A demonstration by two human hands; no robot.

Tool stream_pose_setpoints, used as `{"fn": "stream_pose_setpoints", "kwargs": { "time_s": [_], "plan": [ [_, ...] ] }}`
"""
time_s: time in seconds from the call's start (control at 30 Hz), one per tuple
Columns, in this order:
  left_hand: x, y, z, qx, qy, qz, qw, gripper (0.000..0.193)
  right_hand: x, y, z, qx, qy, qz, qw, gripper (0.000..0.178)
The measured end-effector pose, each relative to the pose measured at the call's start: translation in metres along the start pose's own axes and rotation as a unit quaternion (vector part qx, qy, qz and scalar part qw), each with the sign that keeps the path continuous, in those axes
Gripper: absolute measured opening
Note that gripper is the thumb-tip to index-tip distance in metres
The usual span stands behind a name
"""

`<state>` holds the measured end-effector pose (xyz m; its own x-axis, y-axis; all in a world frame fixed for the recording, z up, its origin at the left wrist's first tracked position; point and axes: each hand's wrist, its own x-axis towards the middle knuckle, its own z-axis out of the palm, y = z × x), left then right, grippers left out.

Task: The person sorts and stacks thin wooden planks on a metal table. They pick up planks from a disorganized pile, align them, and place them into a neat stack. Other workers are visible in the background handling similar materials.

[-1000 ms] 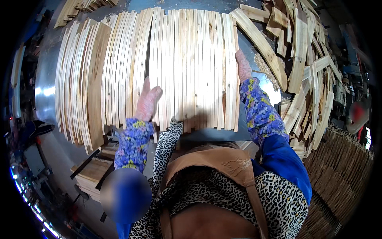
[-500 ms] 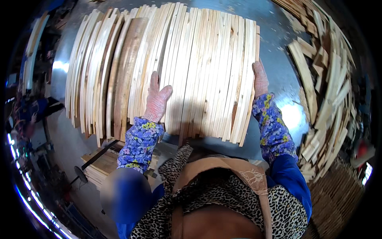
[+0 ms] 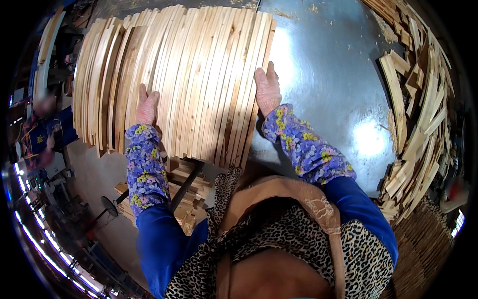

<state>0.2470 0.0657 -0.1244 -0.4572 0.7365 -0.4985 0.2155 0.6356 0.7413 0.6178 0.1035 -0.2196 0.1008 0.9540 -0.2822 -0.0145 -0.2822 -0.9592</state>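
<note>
Many long pale wooden strips stand side by side in a wide row on a metal table. My left hand, in a pinkish glove, rests on the row toward its left part, thumb and fingers stretched apart. Against the row's right edge presses my right hand, gloved alike, with its visible fingers straight and apart. Some of its fingertips are hidden along the side of the last strip. The strips between my hands sit tight together. Farther left, several darker, uneven strips stand in the same row.
Offcut wood lies heaped along the table's right side. Below the near edge is a stack of short boards beside a dark metal bar. Another person is at the far left.
Both my hands and the strips between them have moved left across the table. The gap by my left hand has closed up, and more bare metal shows on the right.
</note>
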Motion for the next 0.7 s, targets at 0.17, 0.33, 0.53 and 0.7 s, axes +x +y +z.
{"fn": "stream_pose_setpoints", "kwargs": {
  "time_s": [0.17, 0.33, 0.53, 0.7],
  "plan": [
    [0.053, -0.027, -0.067, 0.075, 0.002, -0.008, 0.997, 0.087, 0.003, -0.002, 0.024, -0.059, -0.123, 0.039, 0.990, 0.100],
    [0.031, -0.033, -0.043, 0.094, 0.062, 0.172, 0.979, 0.077, 0.018, 0.027, -0.003, 0.225, -0.023, 0.194, 0.954, 0.062],
    [0.049, 0.005, -0.056, 0.430, 0.071, 0.218, 0.873, 0.074, 0.042, 0.003, -0.011, 0.447, 0.060, 0.240, 0.860, 0.040],
    [0.101, -0.066, -0.188, 0.629, 0.102, 0.143, 0.757, 0.077, 0.026, 0.006, -0.012, 0.609, -0.213, 0.194, 0.738, 0.061]
  ]
}}
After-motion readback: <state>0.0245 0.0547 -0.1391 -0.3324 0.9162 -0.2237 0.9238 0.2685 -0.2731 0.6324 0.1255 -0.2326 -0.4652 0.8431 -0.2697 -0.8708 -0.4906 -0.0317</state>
